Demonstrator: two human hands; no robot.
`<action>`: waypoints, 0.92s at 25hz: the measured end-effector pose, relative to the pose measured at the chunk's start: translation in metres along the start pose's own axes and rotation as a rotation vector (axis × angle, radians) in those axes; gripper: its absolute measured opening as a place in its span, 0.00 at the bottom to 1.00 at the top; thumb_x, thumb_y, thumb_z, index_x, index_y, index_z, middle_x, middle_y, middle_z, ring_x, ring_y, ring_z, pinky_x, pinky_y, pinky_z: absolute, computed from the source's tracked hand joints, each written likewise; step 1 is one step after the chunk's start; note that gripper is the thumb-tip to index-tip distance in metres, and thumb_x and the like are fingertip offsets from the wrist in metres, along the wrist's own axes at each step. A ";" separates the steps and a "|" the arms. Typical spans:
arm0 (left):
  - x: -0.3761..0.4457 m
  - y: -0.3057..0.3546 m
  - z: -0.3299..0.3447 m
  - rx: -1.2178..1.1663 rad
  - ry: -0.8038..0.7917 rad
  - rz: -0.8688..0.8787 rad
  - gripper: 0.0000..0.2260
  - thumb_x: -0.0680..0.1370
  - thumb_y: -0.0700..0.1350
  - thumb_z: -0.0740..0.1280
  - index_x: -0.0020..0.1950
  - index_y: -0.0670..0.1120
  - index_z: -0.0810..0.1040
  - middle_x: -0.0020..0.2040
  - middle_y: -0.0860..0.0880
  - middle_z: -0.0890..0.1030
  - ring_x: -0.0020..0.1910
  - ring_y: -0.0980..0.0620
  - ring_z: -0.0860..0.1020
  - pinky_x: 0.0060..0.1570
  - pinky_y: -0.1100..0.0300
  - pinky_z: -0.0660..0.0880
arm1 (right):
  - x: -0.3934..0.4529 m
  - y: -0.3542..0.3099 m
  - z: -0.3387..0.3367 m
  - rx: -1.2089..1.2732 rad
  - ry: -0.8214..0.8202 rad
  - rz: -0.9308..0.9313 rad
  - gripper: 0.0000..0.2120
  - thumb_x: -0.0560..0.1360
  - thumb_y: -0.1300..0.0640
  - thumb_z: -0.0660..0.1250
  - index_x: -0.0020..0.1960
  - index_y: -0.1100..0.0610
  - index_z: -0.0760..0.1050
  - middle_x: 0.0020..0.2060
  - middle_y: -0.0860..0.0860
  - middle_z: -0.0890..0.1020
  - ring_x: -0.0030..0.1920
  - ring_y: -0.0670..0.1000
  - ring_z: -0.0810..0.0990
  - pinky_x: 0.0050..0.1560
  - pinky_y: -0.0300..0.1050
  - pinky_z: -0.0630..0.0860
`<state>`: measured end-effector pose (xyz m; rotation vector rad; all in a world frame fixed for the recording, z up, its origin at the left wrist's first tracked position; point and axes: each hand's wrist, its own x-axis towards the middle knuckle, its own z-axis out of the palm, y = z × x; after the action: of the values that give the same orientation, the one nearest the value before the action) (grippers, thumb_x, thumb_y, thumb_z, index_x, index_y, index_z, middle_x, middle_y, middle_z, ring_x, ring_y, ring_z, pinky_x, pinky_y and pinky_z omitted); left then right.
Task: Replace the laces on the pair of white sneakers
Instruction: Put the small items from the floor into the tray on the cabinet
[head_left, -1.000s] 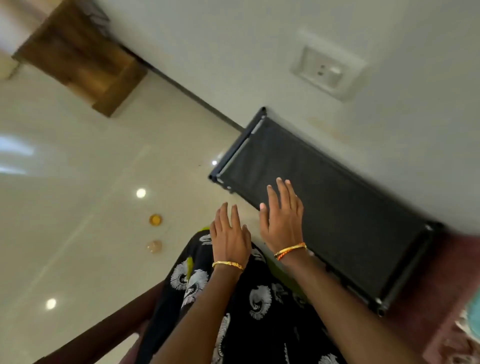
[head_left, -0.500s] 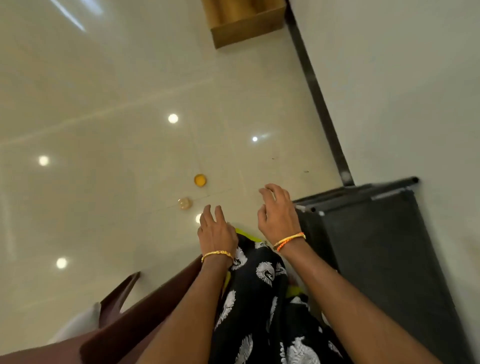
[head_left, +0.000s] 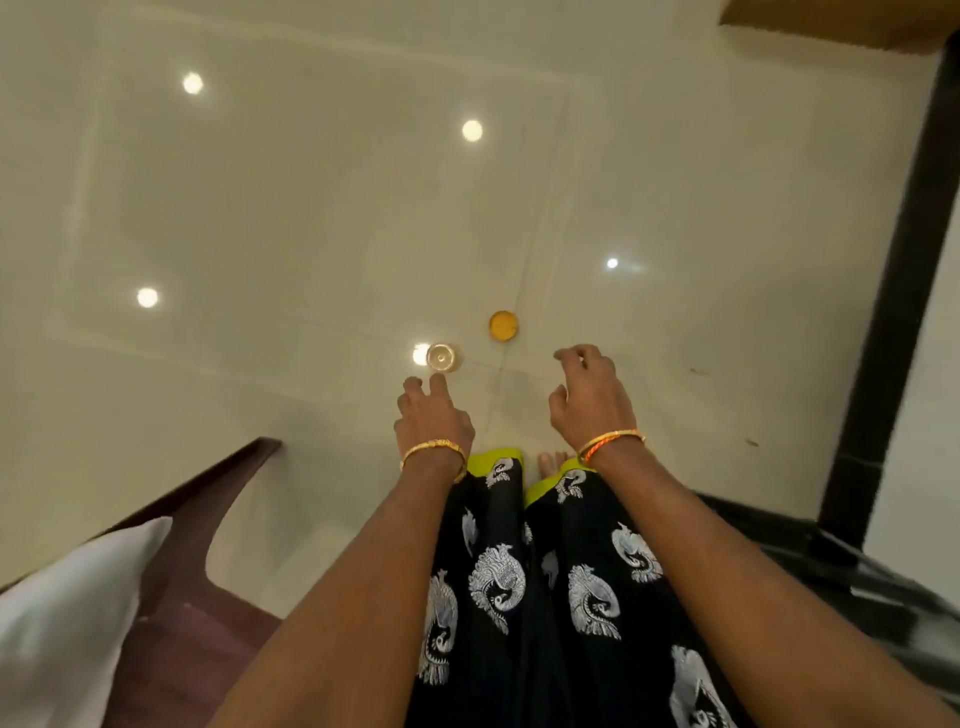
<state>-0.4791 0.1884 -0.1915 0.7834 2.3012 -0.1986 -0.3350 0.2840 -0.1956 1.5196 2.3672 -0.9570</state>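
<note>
- Person stands on the glossy cream floor (head_left: 260, 208), both forearms stretched forward over a black garment with white bird prints (head_left: 519, 597) at lower centre.
- Left hand (head_left: 434, 423), centre frame: fingers loosely curled, grip slack and holding nothing. Gold bangle at the wrist.
- Right hand (head_left: 592, 400), just right of centre: fingers hooked downward, thumb apart, grip also slack, nothing in it. Orange and gold bangles at the wrist.
- White sneakers and laces: not in view anywhere. Judgement: the job has not started; the shoes must first be found.
- On the floor just above the hands: a small yellow round object (head_left: 503, 326) and a small clear round one (head_left: 441, 357), near each other, not touching. What they are, cannot tell.
- Dark brown chair (head_left: 197, 519) with a white cushion (head_left: 67, 613) at lower left; black frame (head_left: 893, 291) along the right edge; bare toes (head_left: 553, 460) showing between the hands.
- Risks, as judged:
  - The two small objects lie straight ahead of the bare feet; a step forward could land on or kick them.
  - The polished floor looks slick; a slip is possible.
  - The chair and black frame crowd both sides; turning could bump a shin or snag the garment.
</note>
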 end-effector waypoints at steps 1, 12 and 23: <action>0.022 -0.006 0.011 -0.010 -0.007 -0.018 0.22 0.78 0.43 0.61 0.71 0.45 0.63 0.69 0.41 0.62 0.65 0.42 0.65 0.56 0.49 0.70 | 0.021 0.004 0.015 -0.019 -0.021 -0.020 0.21 0.74 0.64 0.62 0.67 0.61 0.69 0.64 0.59 0.70 0.61 0.60 0.70 0.54 0.53 0.73; 0.191 -0.047 0.134 -0.071 0.016 0.112 0.33 0.73 0.48 0.71 0.73 0.50 0.59 0.70 0.43 0.59 0.63 0.40 0.68 0.51 0.47 0.74 | 0.182 0.044 0.186 -0.143 -0.122 -0.102 0.38 0.72 0.50 0.71 0.75 0.55 0.56 0.71 0.58 0.60 0.66 0.61 0.65 0.59 0.56 0.72; 0.159 -0.025 0.061 -1.297 -0.082 -0.356 0.09 0.73 0.44 0.66 0.53 0.47 0.74 0.46 0.49 0.76 0.41 0.49 0.79 0.38 0.56 0.77 | 0.155 0.036 0.139 0.283 -0.016 0.063 0.27 0.67 0.56 0.74 0.62 0.57 0.67 0.59 0.57 0.70 0.54 0.56 0.74 0.48 0.45 0.73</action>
<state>-0.5518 0.2240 -0.3438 -0.2938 1.8979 0.9896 -0.4033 0.3282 -0.3906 1.6612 2.2323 -1.3302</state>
